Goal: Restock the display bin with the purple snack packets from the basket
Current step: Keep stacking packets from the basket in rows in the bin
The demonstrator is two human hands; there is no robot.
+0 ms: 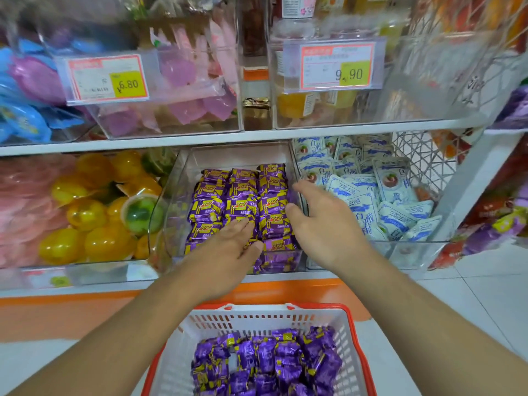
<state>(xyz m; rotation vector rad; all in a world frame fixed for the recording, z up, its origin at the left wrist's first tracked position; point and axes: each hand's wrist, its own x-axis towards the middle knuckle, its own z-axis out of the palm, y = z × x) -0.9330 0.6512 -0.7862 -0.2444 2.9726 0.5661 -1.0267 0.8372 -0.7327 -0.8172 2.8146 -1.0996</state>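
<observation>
Now we have both hands in the mouth of the clear bin (171,195) on the lower shelf. Our left hand (228,252) lies flat, fingers straight and together, resting on the front rows of purple packets (243,201); it holds nothing. Our right hand (323,224) is spread and relaxed over the bin's right side, its fingers reaching past the right wall toward the back, thumb just beside the rightmost column of packets; it too grips nothing.

Inside the bin the packets stand in three neat columns. They fill the front and middle, while a bare strip of bin floor shows behind the last row, under the shelf (257,135) above. That upper shelf edge hangs low over the bin's back. The left wall curves outward and borders a bin of yellow jelly cups (85,212); the right wall touches a bin of white-and-blue pouches (371,195).

Below our forearms sits the basket (354,338), white mesh with an orange rim, on the pale floor in front of the orange base (57,310). More purple packets lie loose in a heap in it, toward its right side, with bare mesh showing on the left.
</observation>
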